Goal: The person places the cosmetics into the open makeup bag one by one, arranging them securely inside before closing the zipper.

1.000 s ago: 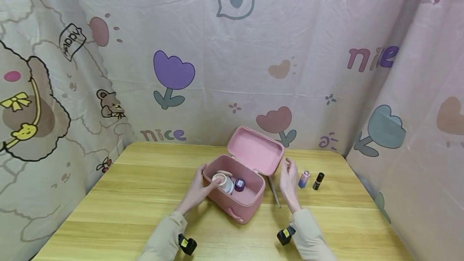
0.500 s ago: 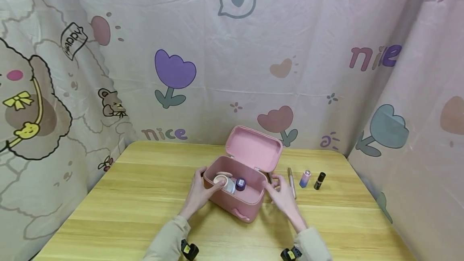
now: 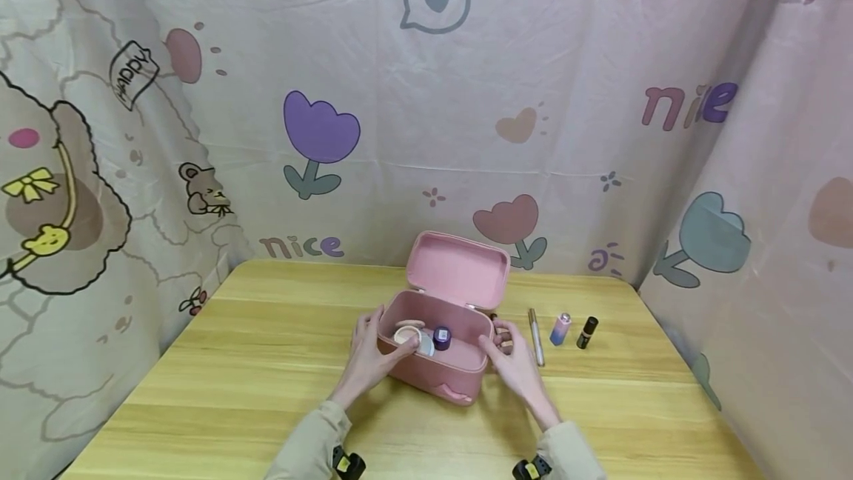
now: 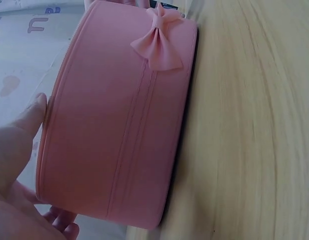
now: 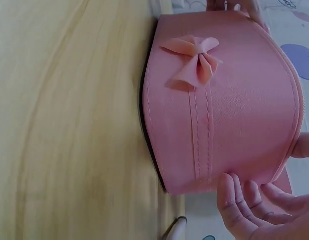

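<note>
A pink cosmetic case (image 3: 429,374) stands on the table with its lid (image 3: 457,269) raised at the back. My left hand (image 3: 369,355) grips its left end, thumb over the rim. At the other end my right hand (image 3: 518,363) holds the case, its thumb at the rim and fingers bent along the outer side. Inside lie a cream-coloured round jar (image 3: 407,332), a pale blue and white container (image 3: 425,345) and a small dark purple jar (image 3: 442,338). A pink bow (image 5: 197,57) decorates the front wall, seen in both wrist views.
Right of the case, a slim silver and gold tube (image 3: 536,338), a pink-to-blue tube (image 3: 560,329) and a black tube (image 3: 587,332) rest on the wooden table (image 3: 266,361). A patterned curtain (image 3: 400,191) hangs behind the table's far edge.
My right hand has come from beside the lid to the case's right end. The case has turned, its lid shifting left and its front handle right. My left hand stays at the left end.
</note>
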A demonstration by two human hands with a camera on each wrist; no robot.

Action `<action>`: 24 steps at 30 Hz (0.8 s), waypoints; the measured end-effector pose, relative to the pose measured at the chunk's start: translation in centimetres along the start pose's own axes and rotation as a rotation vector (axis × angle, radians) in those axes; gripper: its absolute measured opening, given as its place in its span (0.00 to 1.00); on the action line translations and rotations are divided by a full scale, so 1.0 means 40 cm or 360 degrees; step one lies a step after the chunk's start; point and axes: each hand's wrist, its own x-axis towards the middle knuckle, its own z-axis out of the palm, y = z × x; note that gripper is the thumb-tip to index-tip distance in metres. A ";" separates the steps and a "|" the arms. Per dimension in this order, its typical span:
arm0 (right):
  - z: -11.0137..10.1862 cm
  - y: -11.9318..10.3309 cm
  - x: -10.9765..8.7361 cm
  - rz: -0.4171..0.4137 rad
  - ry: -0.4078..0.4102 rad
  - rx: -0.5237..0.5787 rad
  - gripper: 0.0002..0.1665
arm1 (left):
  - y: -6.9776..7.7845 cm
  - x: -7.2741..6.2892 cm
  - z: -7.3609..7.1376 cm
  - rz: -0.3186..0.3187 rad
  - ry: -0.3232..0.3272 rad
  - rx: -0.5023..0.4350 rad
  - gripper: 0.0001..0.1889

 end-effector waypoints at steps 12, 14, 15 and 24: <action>-0.013 0.019 0.023 -0.0085 0.0022 -0.0024 0.25 | -0.001 -0.006 -0.013 0.0066 -0.0002 -0.0067 0.31; -0.015 0.019 0.024 -0.0120 0.0022 -0.0070 0.26 | -0.003 -0.006 -0.016 0.0074 -0.0012 -0.0118 0.28; -0.017 0.019 0.025 -0.0137 0.0014 -0.0083 0.26 | -0.003 -0.006 -0.017 0.0070 -0.0020 -0.0153 0.27; -0.025 0.015 0.032 -0.0103 -0.0072 -0.0129 0.30 | -0.010 -0.004 -0.020 0.0014 -0.0022 -0.0299 0.18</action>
